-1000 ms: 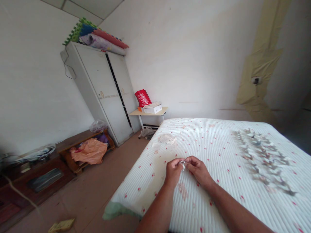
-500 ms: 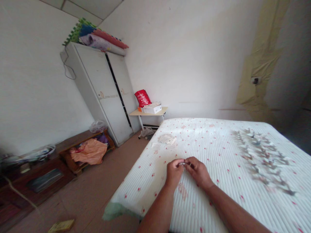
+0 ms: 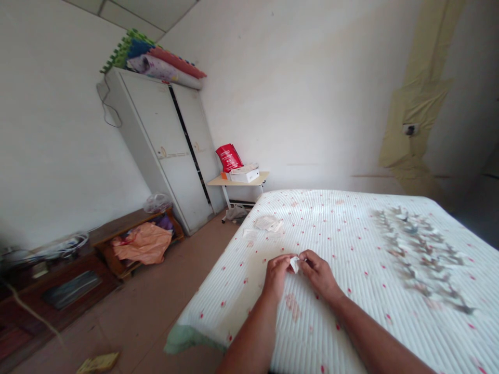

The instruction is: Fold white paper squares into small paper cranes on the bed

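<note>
In a white-walled room, a low wooden crate (image 3: 117, 254) at the left holds a crumpled orange cloth (image 3: 142, 245), beside a white metal wardrobe (image 3: 163, 150). Past it, a small table (image 3: 237, 180) carries a red bag (image 3: 229, 157) and a white box (image 3: 245, 176). A bed with a white quilted cover (image 3: 230, 296) flecked in red fills the foreground. Loose paper sheets (image 3: 267, 223) lie toward its far end. Over the near part, the left hand (image 3: 277, 276) and right hand (image 3: 319, 274) meet, their fingers closed and pinching a small white paper piece (image 3: 295, 264) from either side. Its long axis stands nearly upright in view, the narrow end pointing down toward the person. Further right, blurred rows of small folded paper shapes (image 3: 419, 257) spread across the cover.
</note>
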The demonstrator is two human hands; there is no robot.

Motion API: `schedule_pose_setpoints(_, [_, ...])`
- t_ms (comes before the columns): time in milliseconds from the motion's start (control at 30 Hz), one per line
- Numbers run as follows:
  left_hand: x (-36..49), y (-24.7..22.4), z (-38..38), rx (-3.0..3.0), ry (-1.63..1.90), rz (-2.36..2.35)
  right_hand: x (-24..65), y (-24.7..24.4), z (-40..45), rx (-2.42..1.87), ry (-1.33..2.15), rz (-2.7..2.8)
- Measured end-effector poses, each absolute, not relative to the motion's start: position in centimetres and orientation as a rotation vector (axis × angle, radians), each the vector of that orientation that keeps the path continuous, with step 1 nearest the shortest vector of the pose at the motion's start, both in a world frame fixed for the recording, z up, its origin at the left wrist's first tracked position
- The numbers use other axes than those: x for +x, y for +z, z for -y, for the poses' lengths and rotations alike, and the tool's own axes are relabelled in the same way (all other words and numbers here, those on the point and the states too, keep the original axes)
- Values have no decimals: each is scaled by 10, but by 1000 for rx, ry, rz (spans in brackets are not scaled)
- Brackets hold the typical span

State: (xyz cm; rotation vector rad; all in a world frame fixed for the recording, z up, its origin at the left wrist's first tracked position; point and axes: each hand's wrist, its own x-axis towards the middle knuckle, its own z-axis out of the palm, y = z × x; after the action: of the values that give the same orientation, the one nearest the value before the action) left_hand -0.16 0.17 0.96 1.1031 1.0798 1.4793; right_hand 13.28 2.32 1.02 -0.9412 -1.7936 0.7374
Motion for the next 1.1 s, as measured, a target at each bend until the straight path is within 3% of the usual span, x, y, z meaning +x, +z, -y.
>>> schedule_pose_setpoints(467, [-1, 13, 1, 1197, 1443, -1127, 133, 18, -18, -885, 462, 1922])
schedule_pose_setpoints(1100, [0, 15, 0, 975, 1494, -866, 127, 19, -15, -845, 542, 1853])
